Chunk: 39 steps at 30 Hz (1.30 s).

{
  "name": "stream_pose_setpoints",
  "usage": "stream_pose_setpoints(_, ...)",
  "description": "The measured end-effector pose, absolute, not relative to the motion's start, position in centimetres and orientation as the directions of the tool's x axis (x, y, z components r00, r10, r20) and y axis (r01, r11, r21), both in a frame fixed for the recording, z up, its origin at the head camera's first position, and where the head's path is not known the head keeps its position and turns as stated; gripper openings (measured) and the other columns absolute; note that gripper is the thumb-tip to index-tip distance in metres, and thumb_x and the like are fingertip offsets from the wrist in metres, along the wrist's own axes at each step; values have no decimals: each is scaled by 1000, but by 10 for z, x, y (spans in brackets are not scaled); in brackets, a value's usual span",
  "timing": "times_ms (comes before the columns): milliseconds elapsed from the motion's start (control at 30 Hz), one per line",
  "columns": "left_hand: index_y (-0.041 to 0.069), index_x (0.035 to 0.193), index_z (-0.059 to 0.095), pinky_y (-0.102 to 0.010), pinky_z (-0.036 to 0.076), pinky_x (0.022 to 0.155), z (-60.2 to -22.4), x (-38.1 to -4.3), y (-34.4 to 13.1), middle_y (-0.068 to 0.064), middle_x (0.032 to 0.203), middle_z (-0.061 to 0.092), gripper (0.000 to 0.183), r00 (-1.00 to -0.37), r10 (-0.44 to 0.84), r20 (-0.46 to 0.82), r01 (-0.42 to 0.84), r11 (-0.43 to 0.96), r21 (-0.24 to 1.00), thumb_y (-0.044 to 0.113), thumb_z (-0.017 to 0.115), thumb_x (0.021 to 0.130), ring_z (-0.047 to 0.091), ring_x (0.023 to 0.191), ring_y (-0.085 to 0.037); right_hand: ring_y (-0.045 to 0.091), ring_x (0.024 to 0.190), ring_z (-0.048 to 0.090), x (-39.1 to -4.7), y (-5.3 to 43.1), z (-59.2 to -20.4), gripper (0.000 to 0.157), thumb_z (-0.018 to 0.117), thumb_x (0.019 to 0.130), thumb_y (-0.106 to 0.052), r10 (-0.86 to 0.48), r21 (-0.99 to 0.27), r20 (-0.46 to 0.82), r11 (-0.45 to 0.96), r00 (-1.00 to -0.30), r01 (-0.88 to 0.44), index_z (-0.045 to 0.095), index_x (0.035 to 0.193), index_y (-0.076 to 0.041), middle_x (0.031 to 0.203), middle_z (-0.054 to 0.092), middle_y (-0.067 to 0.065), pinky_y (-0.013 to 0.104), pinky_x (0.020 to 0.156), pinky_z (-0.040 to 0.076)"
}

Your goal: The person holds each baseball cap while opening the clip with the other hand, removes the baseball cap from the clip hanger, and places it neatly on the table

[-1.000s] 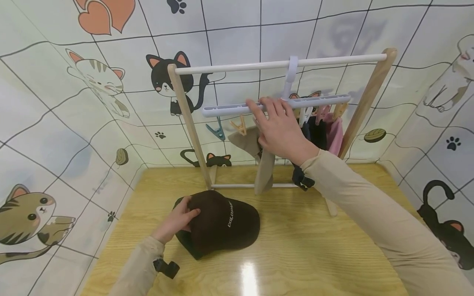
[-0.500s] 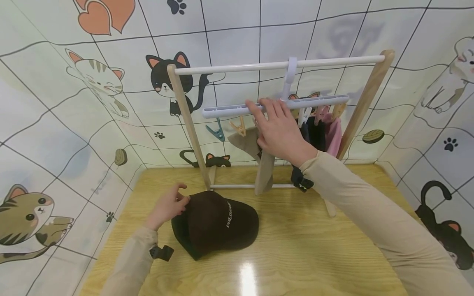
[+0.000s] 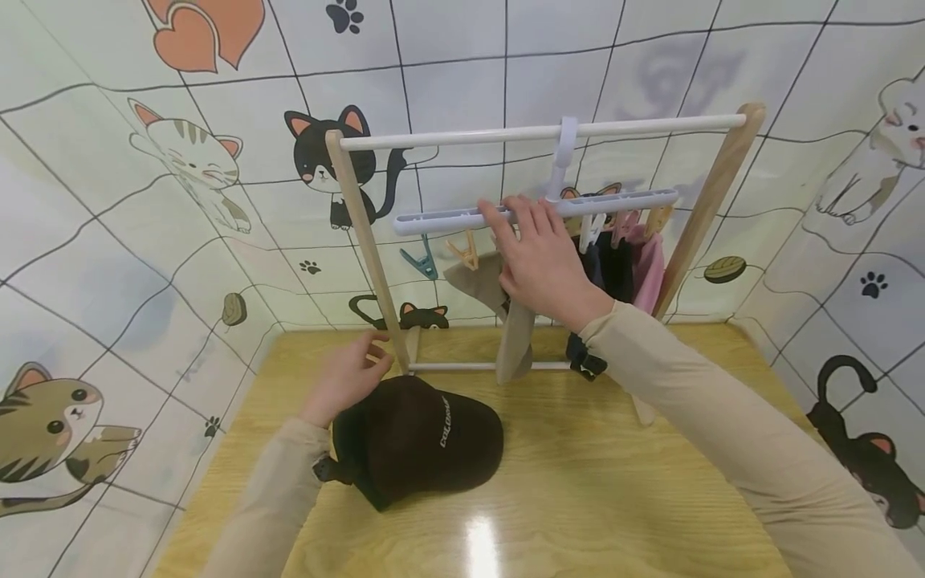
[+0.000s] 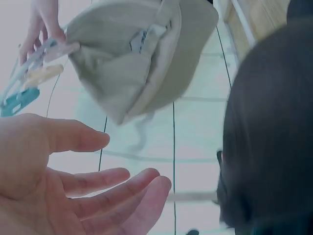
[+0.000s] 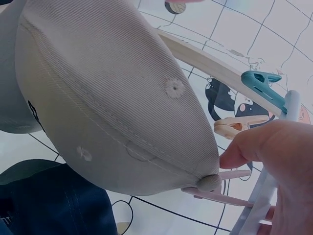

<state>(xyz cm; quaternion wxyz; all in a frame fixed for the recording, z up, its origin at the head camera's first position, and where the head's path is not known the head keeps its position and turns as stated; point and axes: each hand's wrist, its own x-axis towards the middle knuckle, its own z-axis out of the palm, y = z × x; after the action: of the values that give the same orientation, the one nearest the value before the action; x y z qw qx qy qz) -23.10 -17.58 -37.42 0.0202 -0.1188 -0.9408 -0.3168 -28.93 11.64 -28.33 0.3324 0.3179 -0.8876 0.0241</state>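
Once the left hand (image 3: 350, 379), loosely spread and holding nothing, had left the dark brown fabric cap (image 3: 412, 440), that cap rested unheld beside it on the yellow wood-grain tabletop (image 3: 614, 498); the right hand (image 3: 547, 266) seemingly curled round the pale lilac plastic hanger (image 3: 433, 221), above a beige fabric cap (image 5: 117, 103).

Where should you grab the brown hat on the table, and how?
I'd pinch the brown cap by the outer edge of its brim, coming from the person's right. The brim sticks out that way, flatter than the round crown, so it should be easier to hold. The right hand is up on the hanger, so it would probably have to let go first.
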Motion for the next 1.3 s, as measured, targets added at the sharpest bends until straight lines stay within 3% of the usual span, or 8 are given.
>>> stream_pose_setpoints(333,0,120,54,-41,52,78,-371,-238,-139,-15,99,67,29,-936,316,159,338,667,665,11,60,93,67,89,-28,41,126,36,-288,116,-285,67,58,86,-9,-541,170,609,804,-581,-570,29,147,-8,136,37,25,49,111,19)
stream_pose_setpoints(567,1,121,54,-40,52,81,-368,-239,-122,-16,106,66,29,-905,387,176,392,598,699,12,59,94,66,94,-29,38,125,39,-288,119,-285,68,59,84,-10,-545,152,610,793,-576,-590,33,148,-12,136,40,22,47,111,21)
stream_pose_setpoints(1100,-3,142,37,-44,46,94,-359,-238,-65,-26,136,48,57,-825,534,183,460,450,765,22,60,97,55,116,-40,39,120,42,-289,123,-286,66,60,84,-9,-539,148,648,782,-538,-605,39,146,-15,133,43,20,51,103,29)
stream_pose_setpoints(1300,1,142,37,-41,45,95,-365,-241,-49,-19,138,49,63,-802,538,262,508,381,772,23,68,91,53,121,-32,40,118,43,-289,123,-286,66,62,83,-8,-544,155,664,771,-512,-618,41,145,-14,132,44,21,51,101,30)
